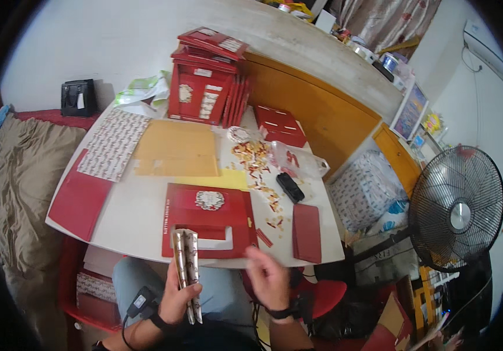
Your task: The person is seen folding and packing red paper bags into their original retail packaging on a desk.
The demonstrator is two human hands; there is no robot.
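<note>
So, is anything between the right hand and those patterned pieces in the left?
Nothing visible: just a gap above the lap separates the right hand from the patterned pieces in the left hand.

On the tabletop (137,216), a carton (238,205) lies at the near edge, beyond the packets (192,251) in the left hand (175,297). Behind the carton is a cardboard sheet (175,140), with stacked cartons (196,90) farther back and a wrapping-paper sheet (114,145) to the left. Loose scraps (252,157) spread to the right, a plastic bag (307,162) and handheld device (290,187) beside them. A bed (23,193) flanks the tabletop on the left, a fan (459,213) on the right.
</note>
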